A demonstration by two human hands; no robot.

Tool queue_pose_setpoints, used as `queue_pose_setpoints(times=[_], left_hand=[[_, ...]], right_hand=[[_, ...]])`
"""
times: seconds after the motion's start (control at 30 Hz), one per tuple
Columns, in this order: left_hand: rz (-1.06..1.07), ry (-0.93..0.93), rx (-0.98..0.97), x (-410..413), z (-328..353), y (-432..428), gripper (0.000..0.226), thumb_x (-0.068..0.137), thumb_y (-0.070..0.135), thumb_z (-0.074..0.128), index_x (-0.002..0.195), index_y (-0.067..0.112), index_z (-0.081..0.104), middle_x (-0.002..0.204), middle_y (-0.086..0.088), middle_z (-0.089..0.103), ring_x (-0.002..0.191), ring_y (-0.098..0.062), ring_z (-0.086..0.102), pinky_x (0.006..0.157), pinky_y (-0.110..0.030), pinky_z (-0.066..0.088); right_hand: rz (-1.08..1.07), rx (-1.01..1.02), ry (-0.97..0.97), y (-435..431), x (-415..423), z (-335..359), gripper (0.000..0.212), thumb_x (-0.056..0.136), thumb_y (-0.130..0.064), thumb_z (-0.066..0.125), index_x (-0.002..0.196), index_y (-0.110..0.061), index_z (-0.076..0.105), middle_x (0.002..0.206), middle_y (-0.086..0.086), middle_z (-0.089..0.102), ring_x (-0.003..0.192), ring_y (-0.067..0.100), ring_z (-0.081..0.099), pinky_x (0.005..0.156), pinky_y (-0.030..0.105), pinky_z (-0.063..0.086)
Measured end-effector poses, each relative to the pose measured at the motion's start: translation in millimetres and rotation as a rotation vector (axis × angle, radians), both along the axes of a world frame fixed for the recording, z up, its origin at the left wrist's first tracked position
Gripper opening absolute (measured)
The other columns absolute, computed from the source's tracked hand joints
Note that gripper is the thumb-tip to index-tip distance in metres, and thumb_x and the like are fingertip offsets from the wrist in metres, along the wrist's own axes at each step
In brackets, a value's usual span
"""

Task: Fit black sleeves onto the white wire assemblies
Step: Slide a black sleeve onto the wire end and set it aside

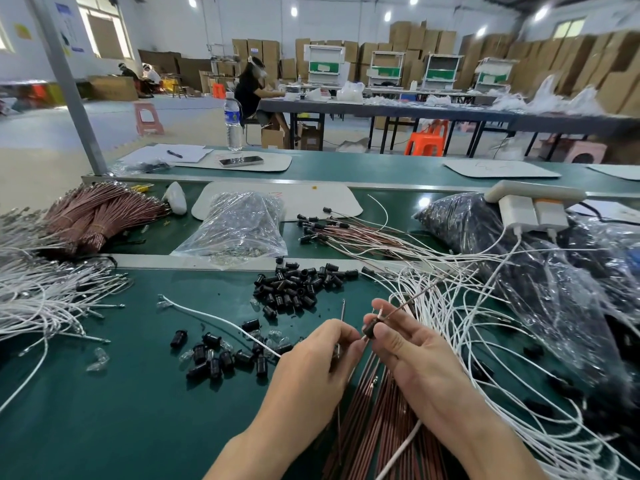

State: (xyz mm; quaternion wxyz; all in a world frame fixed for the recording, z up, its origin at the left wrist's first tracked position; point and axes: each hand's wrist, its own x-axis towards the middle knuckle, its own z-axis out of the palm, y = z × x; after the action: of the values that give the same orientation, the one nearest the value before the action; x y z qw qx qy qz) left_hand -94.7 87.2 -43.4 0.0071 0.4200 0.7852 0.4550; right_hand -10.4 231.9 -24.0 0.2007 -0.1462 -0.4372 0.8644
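Foremost, a green bench (pixel 104 410) carried the whole lot. Item: a loose spread of white wire assemblies (pixel 485 327) fanned across its right side, partly lying over a dark plastic bag (pixel 478 230). Item: a second mass of white wires (pixel 38 299) at the left edge, with a tied bundle of brown wires (pixel 100 216) behind it. Item: a clear bag of small parts (pixel 239 223) at centre rear. Item: a flat sheaf of brown wires (pixel 374 417) running toward the near edge, under both hands. Item: the right hand (pixel 419 358), held above the sheaf, thumb and fingers curled round one black sleeve (pixel 370 331), from whose upper end a brown wire (pixel 405 306) rose up and to the right. Item: the left hand (pixel 311 368), just beside the right, fingertips closed in a pinch on a thin lead (pixel 363 338) at the sleeve's lower end; whether that lead was white could not be told. Item: a heap of loose black sleeves (pixel 294 289) beyond the hands, and a smaller scatter of sleeves (pixel 221 358) to the left of the left hand. Item: a single white wire (pixel 214 318) lying between the two groups.
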Motion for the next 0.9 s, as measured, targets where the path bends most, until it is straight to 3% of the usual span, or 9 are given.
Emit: queue_pose_setpoints(times=[0.13, 0.2, 0.33, 0.4, 0.5, 0.57, 0.67, 0.77, 0.9], left_hand=[[0.007, -0.023, 0.062, -1.2, 2.7, 1.0, 0.006, 0.098, 0.037, 0.06, 0.097, 0.04, 0.056, 0.099, 0.03, 0.059, 0.084, 0.001, 0.06, 0.067, -0.014, 0.046], [0.007, -0.026, 0.074, -1.3, 3.3, 1.4, 0.01, 0.097, 0.039, 0.06, 0.101, 0.045, 0.053, 0.105, 0.034, 0.058, 0.089, 0.004, 0.061, 0.071, -0.013, 0.047], [0.032, 0.041, 0.051, -0.5, 0.9, -0.2, 0.025, 0.086, 0.068, 0.047, 0.106, 0.052, 0.046, 0.113, 0.04, 0.05, 0.092, 0.011, 0.057, 0.073, -0.01, 0.045], [0.064, 0.088, 0.04, -0.1, -0.1, -0.8, 0.032, 0.084, 0.074, 0.042, 0.109, 0.054, 0.042, 0.115, 0.041, 0.048, 0.097, 0.015, 0.054, 0.076, -0.007, 0.044], [0.079, 0.163, 0.043, 0.8, 1.8, -1.2, 0.04, 0.088, 0.069, 0.042, 0.126, 0.055, 0.04, 0.096, 0.032, 0.056, 0.088, 0.011, 0.057, 0.069, -0.008, 0.044], [0.066, 0.215, 0.051, 1.0, 4.0, -1.7, 0.04, 0.093, 0.062, 0.047, 0.131, 0.051, 0.045, 0.096, 0.033, 0.056, 0.086, 0.007, 0.06, 0.068, -0.012, 0.048], [0.081, 0.264, 0.063, 1.9, 7.3, -2.4, 0.028, 0.097, 0.054, 0.05, 0.123, 0.046, 0.056, 0.099, 0.025, 0.059, 0.079, 0.001, 0.061, 0.064, -0.022, 0.052], [0.123, 0.34, 0.052, -0.5, 10.7, -2.8, 0.023, 0.099, 0.046, 0.052, 0.119, 0.04, 0.062, 0.092, 0.022, 0.055, 0.065, 0.001, 0.054, 0.056, -0.015, 0.045], [0.2, 0.409, 0.075, -12.7, 12.1, -7.1, 0.024, 0.098, 0.038, 0.057, 0.117, 0.029, 0.068, 0.09, 0.02, 0.058, 0.072, 0.001, 0.053, 0.062, -0.021, 0.049]], right_hand=[[0.056, 0.043, -0.006, 0.5, 1.2, -1.7, 0.025, 0.067, -0.003, 0.076, 0.091, -0.007, 0.081, 0.098, 0.014, 0.076, 0.092, 0.018, 0.074, 0.074, 0.018, 0.057], [0.061, 0.061, -0.005, 0.9, 0.4, -2.6, 0.027, 0.063, -0.008, 0.081, 0.09, -0.008, 0.081, 0.099, 0.014, 0.075, 0.094, 0.019, 0.073, 0.077, 0.019, 0.057], [0.064, 0.055, -0.023, 1.7, 0.8, -5.0, 0.032, 0.061, -0.01, 0.084, 0.093, -0.008, 0.081, 0.093, 0.014, 0.076, 0.088, 0.021, 0.074, 0.076, 0.021, 0.058], [0.07, 0.071, -0.038, 0.7, 0.7, -5.3, 0.032, 0.062, -0.012, 0.085, 0.094, -0.008, 0.081, 0.093, 0.015, 0.076, 0.086, 0.021, 0.075, 0.076, 0.022, 0.058], [0.056, 0.067, -0.066, -1.3, 0.2, -4.5, 0.032, 0.061, -0.015, 0.085, 0.091, -0.007, 0.081, 0.096, 0.015, 0.076, 0.084, 0.02, 0.075, 0.072, 0.021, 0.059], [0.051, 0.085, -0.082, -2.5, 0.7, -3.1, 0.033, 0.062, -0.022, 0.085, 0.092, -0.01, 0.082, 0.095, 0.013, 0.076, 0.082, 0.018, 0.074, 0.07, 0.021, 0.059], [0.037, 0.133, -0.082, -5.8, 2.0, -0.2, 0.034, 0.065, -0.029, 0.083, 0.095, -0.013, 0.081, 0.096, 0.013, 0.077, 0.085, 0.019, 0.074, 0.07, 0.021, 0.058], [-0.037, 0.149, -0.074, -7.1, 1.6, 2.6, 0.029, 0.065, -0.03, 0.082, 0.089, -0.015, 0.082, 0.094, 0.011, 0.077, 0.084, 0.02, 0.074, 0.068, 0.023, 0.058], [-0.132, -0.035, -0.013, 3.8, 7.9, 9.6, 0.019, 0.073, -0.025, 0.076, 0.087, -0.012, 0.079, 0.089, 0.008, 0.074, 0.075, 0.017, 0.071, 0.063, 0.026, 0.06]])
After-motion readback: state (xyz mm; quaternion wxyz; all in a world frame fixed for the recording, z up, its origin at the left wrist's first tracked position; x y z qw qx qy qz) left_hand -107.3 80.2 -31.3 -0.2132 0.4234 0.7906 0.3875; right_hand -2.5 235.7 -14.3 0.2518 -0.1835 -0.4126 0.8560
